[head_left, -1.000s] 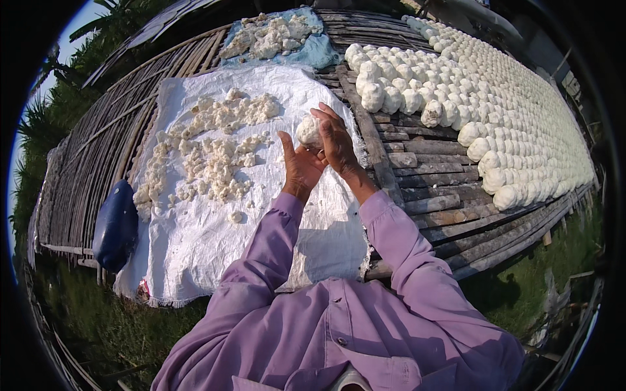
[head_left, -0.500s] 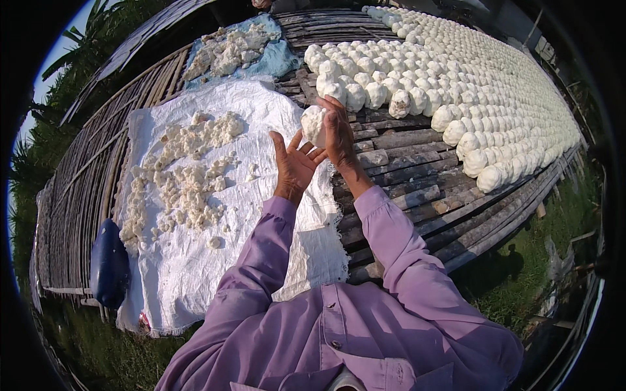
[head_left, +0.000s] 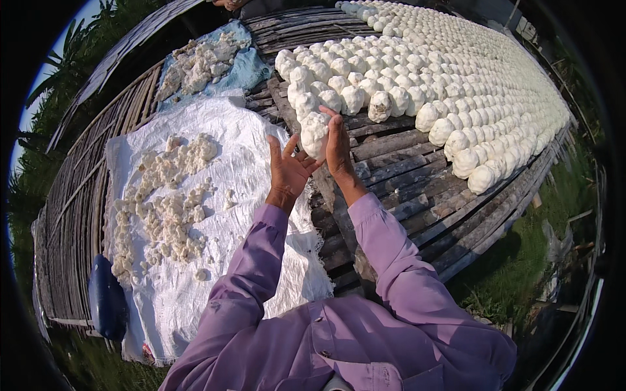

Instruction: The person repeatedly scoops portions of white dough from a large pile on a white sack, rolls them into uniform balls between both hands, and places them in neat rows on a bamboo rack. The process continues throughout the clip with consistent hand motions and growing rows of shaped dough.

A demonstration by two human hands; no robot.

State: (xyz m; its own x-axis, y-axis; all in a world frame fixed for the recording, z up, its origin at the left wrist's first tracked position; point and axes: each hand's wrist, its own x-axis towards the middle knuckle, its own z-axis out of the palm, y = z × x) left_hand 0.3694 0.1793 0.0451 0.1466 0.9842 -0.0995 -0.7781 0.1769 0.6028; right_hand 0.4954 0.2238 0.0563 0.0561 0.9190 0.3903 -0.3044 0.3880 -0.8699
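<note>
White lump (head_left: 314,133) sits pressed between both palms above the bamboo counter (head_left: 404,176), right hand (head_left: 339,146) cupping it, left hand (head_left: 288,171) spread open against it. I'd press evenly, then set it snug at the rows' (head_left: 417,85) near edge.

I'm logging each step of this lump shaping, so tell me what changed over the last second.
Both hands carried the white lump forward, off the white sheet and over the slat platform toward the rows of balls. The left hand has opened, now only touching the lump; the right hand still cups it. The crumbled pieces, blue cloth and dark blue object stayed put.
</note>
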